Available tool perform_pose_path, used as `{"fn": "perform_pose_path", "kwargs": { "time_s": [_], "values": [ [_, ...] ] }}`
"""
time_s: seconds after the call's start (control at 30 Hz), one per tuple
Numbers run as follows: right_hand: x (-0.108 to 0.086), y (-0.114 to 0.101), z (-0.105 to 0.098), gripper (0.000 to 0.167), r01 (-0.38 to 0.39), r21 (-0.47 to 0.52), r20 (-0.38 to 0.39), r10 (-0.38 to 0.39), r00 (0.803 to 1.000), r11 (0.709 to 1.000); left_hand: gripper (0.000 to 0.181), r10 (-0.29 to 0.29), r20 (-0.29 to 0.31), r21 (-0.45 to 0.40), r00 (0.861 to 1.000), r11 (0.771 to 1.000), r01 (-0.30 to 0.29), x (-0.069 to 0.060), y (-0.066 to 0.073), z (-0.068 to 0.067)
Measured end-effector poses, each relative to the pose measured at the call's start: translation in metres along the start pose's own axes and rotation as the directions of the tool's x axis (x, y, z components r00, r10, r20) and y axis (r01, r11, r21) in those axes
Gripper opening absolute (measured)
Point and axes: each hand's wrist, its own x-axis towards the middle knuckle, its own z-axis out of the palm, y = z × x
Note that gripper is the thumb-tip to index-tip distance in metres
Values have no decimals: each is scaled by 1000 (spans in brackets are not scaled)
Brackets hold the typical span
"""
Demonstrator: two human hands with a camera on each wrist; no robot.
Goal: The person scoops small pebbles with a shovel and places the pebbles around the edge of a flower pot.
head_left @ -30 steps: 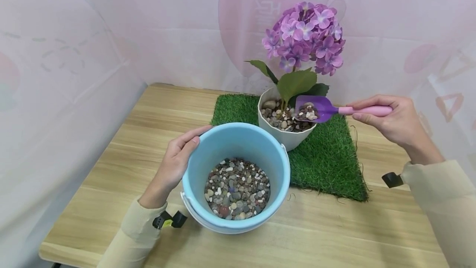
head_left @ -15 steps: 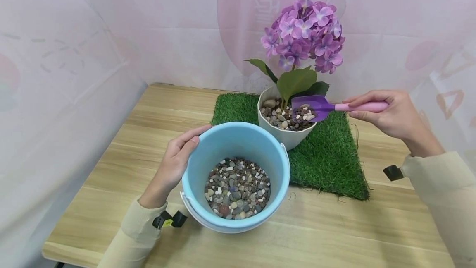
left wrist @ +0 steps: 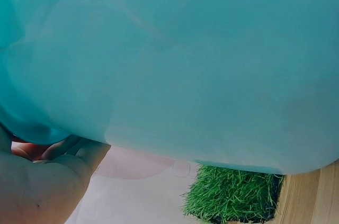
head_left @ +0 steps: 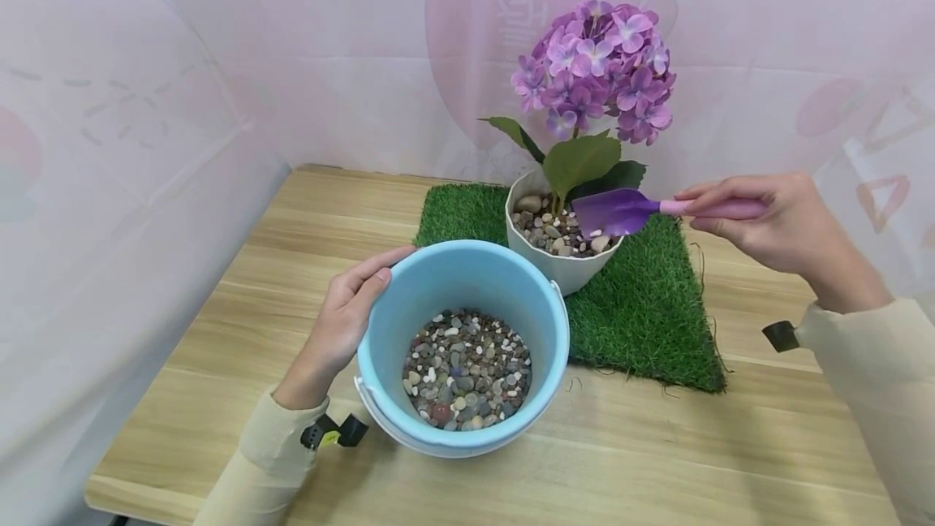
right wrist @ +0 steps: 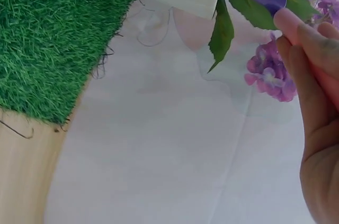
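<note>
In the head view my right hand (head_left: 767, 222) grips the pink handle of a small purple shovel (head_left: 617, 211). The shovel's blade is tipped over the right side of a white flowerpot (head_left: 566, 268), its underside turned up. Pebbles (head_left: 548, 230) fill the pot around the stem of a purple hydrangea (head_left: 595, 71). My left hand (head_left: 339, 327) holds the left rim of a light blue bucket (head_left: 467, 262), thumb on the rim and fingers along the outside. Mixed small stones (head_left: 467, 372) cover the bucket's bottom. In the left wrist view the bucket wall (left wrist: 185, 75) hides most of the fingers.
Under the pot lies a square of artificial grass (head_left: 643, 323) on a wooden table (head_left: 241, 307). A pale printed cloth (head_left: 351, 63) hangs behind the table and along its sides. The bucket's white carrying handle (head_left: 380, 420) hangs down at its front left.
The shovel moved slightly left over the pot, then its blade turned over. The stones it carried are gone from it and more pebbles lie at the pot's right side. My left hand stayed put.
</note>
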Motion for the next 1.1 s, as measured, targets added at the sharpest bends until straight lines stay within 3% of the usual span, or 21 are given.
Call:
{"fn": "perform_pose_path", "kwargs": {
  "time_s": [0.1, 0.2, 0.23, 0.33, 0.47, 0.63, 0.93, 1.1],
  "values": [
    [-1, -3, 2, 41, 218, -69, -9, -219, 976, 974, 42, 0, -1, 5, 1000, 1000, 0, 0, 0, 1],
    [-1, -7, 3, 10, 393, -141, -5, -397, 918, 909, 42, 3, -2, 7, 1000, 1000, -3, 1, 0, 1],
    [-1, -8, 3, 9, 430, -176, 2, -436, 900, 886, 42, 4, -2, 6, 1000, 1000, -4, 1, 0, 1],
    [-2, -14, 5, 46, 501, -296, -2, -525, 851, 813, 42, 8, -1, 5, 1000, 1000, -8, 1, 0, 2],
    [-6, -21, 7, 48, 513, -402, -15, -565, 825, 759, 42, 6, 2, 3, 1000, 1000, -6, 2, 0, 2],
    [-14, -25, 8, 50, 499, -414, -44, -565, 824, 761, 42, -7, 16, 26, 1000, 1000, 7, 2, 1, 1],
    [-31, -37, 12, 53, 465, -333, -225, -548, 806, 820, 43, -16, 20, 54, 1000, 998, 15, 1, 2, -2],
    [-47, -52, 7, 47, 375, -337, -312, -478, 821, 864, 43, -9, 12, 53, 1000, 999, 8, 0, 2, -2]
  ]
}}
